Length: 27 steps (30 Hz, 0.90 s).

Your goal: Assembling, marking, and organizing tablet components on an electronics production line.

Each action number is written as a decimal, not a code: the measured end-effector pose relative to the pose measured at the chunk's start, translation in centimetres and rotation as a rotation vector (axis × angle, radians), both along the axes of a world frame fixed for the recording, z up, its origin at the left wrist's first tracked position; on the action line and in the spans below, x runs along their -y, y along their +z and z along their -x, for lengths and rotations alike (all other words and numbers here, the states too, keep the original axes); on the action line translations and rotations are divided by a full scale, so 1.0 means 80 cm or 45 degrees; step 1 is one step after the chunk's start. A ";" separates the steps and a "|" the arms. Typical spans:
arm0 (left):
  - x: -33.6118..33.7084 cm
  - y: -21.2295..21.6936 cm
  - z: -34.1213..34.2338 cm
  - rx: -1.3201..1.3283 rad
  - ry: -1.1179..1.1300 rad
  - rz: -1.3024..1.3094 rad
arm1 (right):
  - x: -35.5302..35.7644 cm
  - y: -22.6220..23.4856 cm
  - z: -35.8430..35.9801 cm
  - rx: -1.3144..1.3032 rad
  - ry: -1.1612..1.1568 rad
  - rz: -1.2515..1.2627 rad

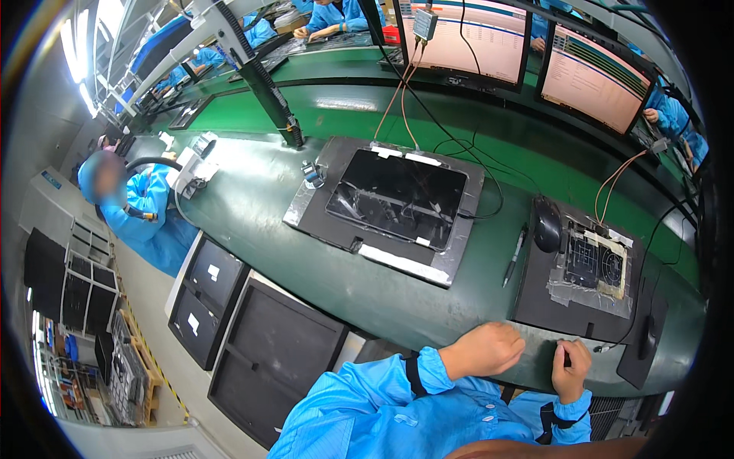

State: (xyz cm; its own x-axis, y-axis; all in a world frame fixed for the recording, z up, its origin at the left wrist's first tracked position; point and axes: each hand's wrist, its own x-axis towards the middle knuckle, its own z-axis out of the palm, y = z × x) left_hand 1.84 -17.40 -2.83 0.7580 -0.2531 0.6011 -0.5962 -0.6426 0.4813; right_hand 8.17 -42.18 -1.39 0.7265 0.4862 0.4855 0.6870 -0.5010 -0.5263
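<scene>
My left hand rests curled at the table's near edge, with nothing showing in its fingers. To its right, my right hand is closed too, thumb against the bent fingers, and no object shows in it. The two hands are apart. Beyond them on the right lies a dark board bearing a taped-down panel with black printed patterns. A black computer mouse sits on that board's left part. Left of the board is a pen. Farther left, a dark-screened tablet lies on a black, silver-taped pad.
Two monitors stand at the back, with cables hanging before them. Black trays stand left of me. A second mouse lies at the right edge. A co-worker in blue sits at the far left.
</scene>
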 end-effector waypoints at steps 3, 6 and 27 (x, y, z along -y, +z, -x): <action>-0.003 0.007 -0.002 -0.059 -0.062 -0.034 | -0.007 0.008 0.003 0.040 -0.064 0.057; -0.005 0.007 -0.003 -0.102 -0.049 -0.055 | -0.018 0.015 -0.002 0.062 -0.088 0.079; -0.005 0.014 -0.002 0.051 0.087 -0.020 | -0.003 0.011 -0.005 -0.093 -0.138 -0.155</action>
State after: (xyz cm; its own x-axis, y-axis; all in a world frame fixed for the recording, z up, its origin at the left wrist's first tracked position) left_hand 1.98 -17.01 -1.70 0.7492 -0.2111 0.6278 -0.5691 -0.6901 0.4470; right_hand 8.53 -41.94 -0.50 0.8067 0.3441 0.4804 0.5905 -0.4991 -0.6342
